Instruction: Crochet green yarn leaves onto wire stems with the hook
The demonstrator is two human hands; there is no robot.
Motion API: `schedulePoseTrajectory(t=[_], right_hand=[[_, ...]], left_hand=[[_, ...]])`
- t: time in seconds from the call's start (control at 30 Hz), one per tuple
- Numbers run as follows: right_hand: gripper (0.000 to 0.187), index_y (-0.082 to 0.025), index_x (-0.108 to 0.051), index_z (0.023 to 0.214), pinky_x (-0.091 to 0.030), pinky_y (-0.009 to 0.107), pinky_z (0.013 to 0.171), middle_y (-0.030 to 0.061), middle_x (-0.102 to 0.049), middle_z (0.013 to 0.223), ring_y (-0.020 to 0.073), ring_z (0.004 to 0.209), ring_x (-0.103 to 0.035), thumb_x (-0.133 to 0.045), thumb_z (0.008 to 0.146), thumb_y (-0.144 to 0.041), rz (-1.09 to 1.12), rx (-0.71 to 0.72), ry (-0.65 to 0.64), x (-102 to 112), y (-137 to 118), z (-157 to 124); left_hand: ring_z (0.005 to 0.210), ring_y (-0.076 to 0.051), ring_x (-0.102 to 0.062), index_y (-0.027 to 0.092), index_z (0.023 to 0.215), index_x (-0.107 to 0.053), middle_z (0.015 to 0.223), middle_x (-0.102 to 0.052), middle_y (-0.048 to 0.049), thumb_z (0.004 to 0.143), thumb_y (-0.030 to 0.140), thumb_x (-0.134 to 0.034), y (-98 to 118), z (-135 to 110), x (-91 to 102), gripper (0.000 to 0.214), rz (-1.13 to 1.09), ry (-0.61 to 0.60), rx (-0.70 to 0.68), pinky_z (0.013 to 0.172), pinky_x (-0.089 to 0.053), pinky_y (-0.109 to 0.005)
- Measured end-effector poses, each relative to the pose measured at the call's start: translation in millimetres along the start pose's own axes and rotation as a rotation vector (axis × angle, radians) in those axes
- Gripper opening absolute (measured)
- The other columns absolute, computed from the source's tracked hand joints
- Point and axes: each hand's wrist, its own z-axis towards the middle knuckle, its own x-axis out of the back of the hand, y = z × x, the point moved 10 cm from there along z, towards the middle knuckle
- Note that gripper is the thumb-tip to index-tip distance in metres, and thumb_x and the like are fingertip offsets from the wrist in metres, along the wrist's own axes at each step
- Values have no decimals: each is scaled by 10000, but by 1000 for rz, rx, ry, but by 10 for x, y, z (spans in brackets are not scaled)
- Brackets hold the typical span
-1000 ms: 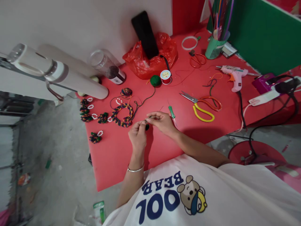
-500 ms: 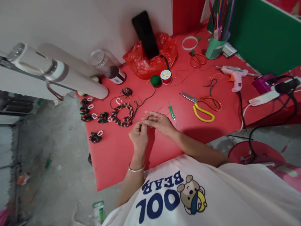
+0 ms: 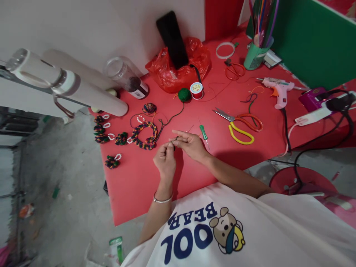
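Observation:
My left hand [image 3: 164,158] is closed, its thumb and forefinger pinching a small dark bit of yarn [image 3: 174,147]. The fingertips of my right hand [image 3: 191,145] meet it and pinch the same yarn; most of it is hidden by the fingers. A green-handled hook tool [image 3: 203,132] lies just beyond my right hand. To the left, a multicoloured crocheted ring [image 3: 144,135] rests on the table, with a dark green strand [image 3: 169,121] running to a green yarn ball [image 3: 184,95]. A small multicoloured yarn ball [image 3: 149,108] sits behind the ring.
Scissors [image 3: 241,128] lie right on the red table [image 3: 133,189]. Behind are a thread spool [image 3: 196,90], red plastic bag [image 3: 155,74], phone [image 3: 172,40], jar [image 3: 126,78] and flask [image 3: 91,94]. A glue gun [image 3: 279,89] lies far right; small yarn-and-bead pieces [image 3: 112,162] line the left edge.
Both hands stay together and have shifted slightly. The fingers have adjusted their pinch, and more of the dark yarn shows between them. The things on the table have not moved.

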Motion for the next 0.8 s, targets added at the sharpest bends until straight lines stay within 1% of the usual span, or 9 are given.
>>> schedulePoseTrajectory(t=[0.17, 0.23, 0.33, 0.4, 0.5, 0.63, 0.73, 0.8], right_hand=[[529, -267, -700, 1302, -581, 357, 1021, 22, -824, 1075, 180, 1056, -768, -790, 781, -279, 19, -29, -19, -13, 15, 1], [503, -270, -710, 1284, -588, 346, 1007, 18, -824, 1072, 176, 1052, -768, -782, 786, -262, 8, -43, -14, -11, 29, 3], [437, -250, -731, 1241, -597, 338, 990, 25, -823, 1072, 175, 1040, -770, -761, 805, -245, -45, -33, 36, 30, 24, 3], [414, -238, -729, 1243, -590, 335, 1002, 31, -822, 1071, 175, 1045, -770, -742, 829, -246, -111, 1, 78, 68, -8, -1], [440, -243, -699, 1298, -573, 332, 1031, 23, -824, 1062, 174, 1062, -768, -725, 859, -253, -221, 54, 109, 95, -59, -8], [468, -260, -676, 1337, -563, 332, 1049, -1, -826, 1045, 172, 1058, -769, -720, 872, -234, -319, 79, 91, 73, -81, -4], [492, -261, -668, 1352, -567, 343, 1050, -1, -825, 1054, 178, 1066, -765, -729, 865, -240, -330, 62, 82, 69, -40, 15], [529, -265, -657, 1366, -577, 358, 1041, 0, -823, 1072, 187, 1087, -759, -751, 845, -270, -278, 35, 77, 78, 22, 38]], left_hand=[[687, -136, -660, 169, 867, -777, 754, -741, -27, 910, 353, -623, -38, 6, -9, 244, -38, -23, 38, 685, -519, -245], [692, -141, -671, 168, 869, -777, 759, -746, -29, 912, 351, -615, -39, 4, -5, 248, -26, -12, 35, 692, -525, -250], [739, -154, -699, 176, 895, -789, 815, -772, -36, 906, 330, -620, 2, -2, 33, 229, 55, 53, -26, 727, -531, -258], [759, -162, -710, 184, 925, -801, 844, -784, -38, 898, 316, -632, 37, -10, 42, 215, 118, 91, -78, 740, -529, -264], [755, -160, -708, 193, 934, -809, 844, -787, -34, 906, 308, -628, 42, -11, 29, 216, 153, 110, -104, 738, -523, -263], [682, -149, -678, 183, 910, -804, 762, -763, -26, 925, 305, -596, 6, 10, 10, 241, 165, 104, -92, 691, -504, -253], [724, -164, -700, 181, 901, -795, 809, -781, -45, 925, 314, -591, 29, 21, 11, 244, 199, 105, -138, 713, -513, -267], [768, -175, -719, 186, 912, -792, 854, -794, -56, 932, 325, -591, 40, 26, 14, 246, 211, 103, -166, 738, -523, -276]])
